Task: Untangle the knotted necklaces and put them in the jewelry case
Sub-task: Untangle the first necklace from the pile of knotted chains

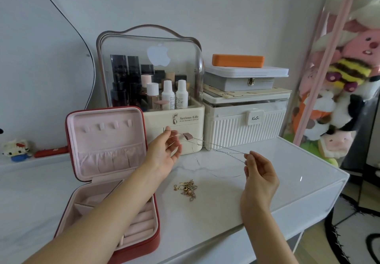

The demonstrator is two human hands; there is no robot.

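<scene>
A thin silver necklace (218, 149) is stretched in the air between my two hands above the white table. My left hand (164, 150) pinches its left end near the cosmetics box. My right hand (258, 171) pinches its right end, and a loop of the chain hangs down from there. A tangled heap of gold necklaces (188, 187) lies on the table between my arms. The red jewelry case (82, 208) with pink lining stands open at the left, its lid upright with small hooks and a pocket.
Behind stand a clear-fronted cosmetics organiser (152, 82) with bottles and a white ribbed storage box (244, 119) stacked with a grey box and an orange case. Plush toys (349, 91) hang at the right. The table edge (308, 198) runs along the right.
</scene>
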